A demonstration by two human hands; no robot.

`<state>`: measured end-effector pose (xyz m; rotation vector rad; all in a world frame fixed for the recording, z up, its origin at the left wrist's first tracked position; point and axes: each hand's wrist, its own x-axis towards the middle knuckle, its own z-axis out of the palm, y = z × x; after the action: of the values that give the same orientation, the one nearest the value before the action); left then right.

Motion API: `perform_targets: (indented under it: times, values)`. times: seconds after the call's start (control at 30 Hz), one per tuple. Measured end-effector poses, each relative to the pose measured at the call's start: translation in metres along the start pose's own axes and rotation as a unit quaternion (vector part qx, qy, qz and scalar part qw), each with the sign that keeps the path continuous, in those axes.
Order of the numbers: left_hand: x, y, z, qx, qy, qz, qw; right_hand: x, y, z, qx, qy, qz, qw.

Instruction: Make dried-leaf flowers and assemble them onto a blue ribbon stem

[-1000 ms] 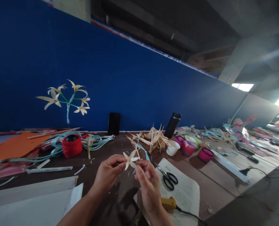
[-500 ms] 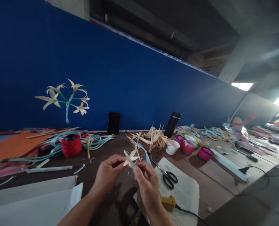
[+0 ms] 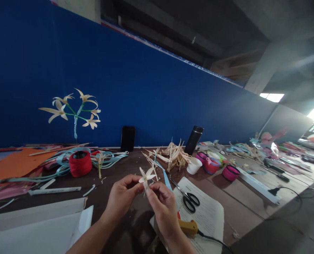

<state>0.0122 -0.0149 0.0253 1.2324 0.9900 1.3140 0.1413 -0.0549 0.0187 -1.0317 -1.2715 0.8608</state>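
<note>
Cream flower (image 3: pixel 146 175): held above the brown table (image 3: pixel 101 190), petals spread.
Left hand (image 3: pixel 123 195): fingertips closed on its left side.
Right hand (image 3: pixel 162 204): thumb and fingers gripping its lower part.
Black-handled scissors (image 3: pixel 189 201): on printed paper (image 3: pixel 211 215), right of the flower.

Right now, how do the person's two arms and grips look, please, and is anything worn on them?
The left grip and right grip are bare human hands without gloves. The left forearm and right forearm show no sleeves, watch or bracelet within the view. I cannot tell about rings on the partly hidden fingers.
</note>
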Motion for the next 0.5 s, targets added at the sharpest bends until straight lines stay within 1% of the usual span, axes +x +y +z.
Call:
perform_targets:
  times: [0.27, 0.5]
  values:
    - [-0.0022, 0.0032, 0.0027, -0.031, 0.004, -0.008, 0.999, -0.0012, -0.0004, -0.0006, -0.001, -0.024, 0.002, 1.0]
    - [-0.0021, 0.0053, 0.0043, -0.011, 0.01, 0.009, 1.0, -0.0017, -0.0016, 0.0015, -0.003, -0.025, -0.003, 1.0]
